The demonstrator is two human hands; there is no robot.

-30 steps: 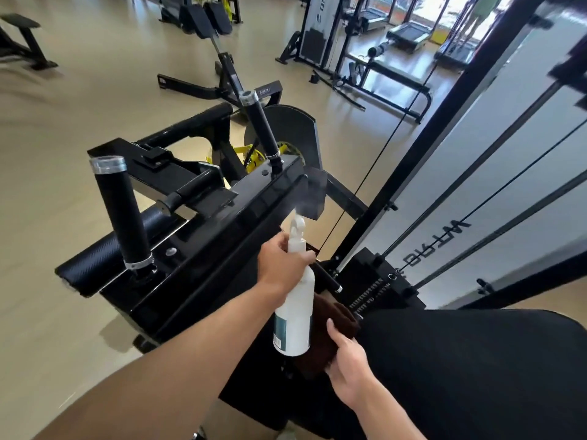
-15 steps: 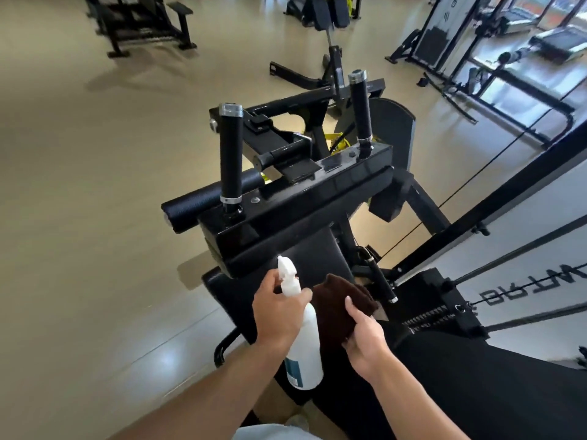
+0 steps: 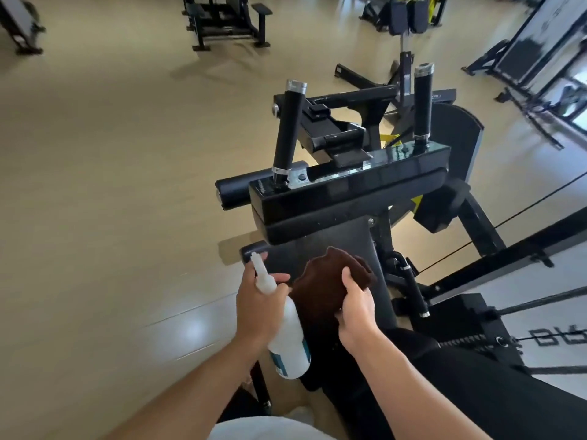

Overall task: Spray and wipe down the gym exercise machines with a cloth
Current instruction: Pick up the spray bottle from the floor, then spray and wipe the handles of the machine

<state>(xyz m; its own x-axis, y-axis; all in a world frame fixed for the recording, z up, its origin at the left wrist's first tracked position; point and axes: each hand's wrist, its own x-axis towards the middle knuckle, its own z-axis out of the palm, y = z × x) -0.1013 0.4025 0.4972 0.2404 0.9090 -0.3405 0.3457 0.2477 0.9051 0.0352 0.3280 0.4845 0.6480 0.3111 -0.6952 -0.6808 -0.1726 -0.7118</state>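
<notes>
I take the machine (image 3: 349,192) as my landmark: a black exercise unit with a padded crossbar and two upright handles, one rising from the crossbar's left end (image 3: 287,131) and one from its right end (image 3: 423,103).

My left hand (image 3: 259,308) is below the crossbar's left end, fingers curled round the neck of the bottle (image 3: 284,331). The bottle is white with a blue-grey label; its nozzle points up and away toward the machine, and its base hangs down toward me.

My right hand (image 3: 357,308) is just right of the bottle, in front of the machine's grey pad (image 3: 346,246). Its fingers grip the cloth (image 3: 327,287), thumb on top. The cloth is dark brown and bunched; it lies against the pad below the crossbar. I cannot tell how firmly it is pressed to the surface. Cloth and bottle are just beside each other; I cannot tell if they touch.

A black roller (image 3: 235,193) sticks out from the machine's left side, under the left handle. To the machine's right run black cables and frame bars (image 3: 495,258). A black padded surface (image 3: 495,389) lies near me, right of my right forearm.

Beyond the machine stands a bench (image 3: 225,22) on the tan floor (image 3: 95,185), well apart from it.
</notes>
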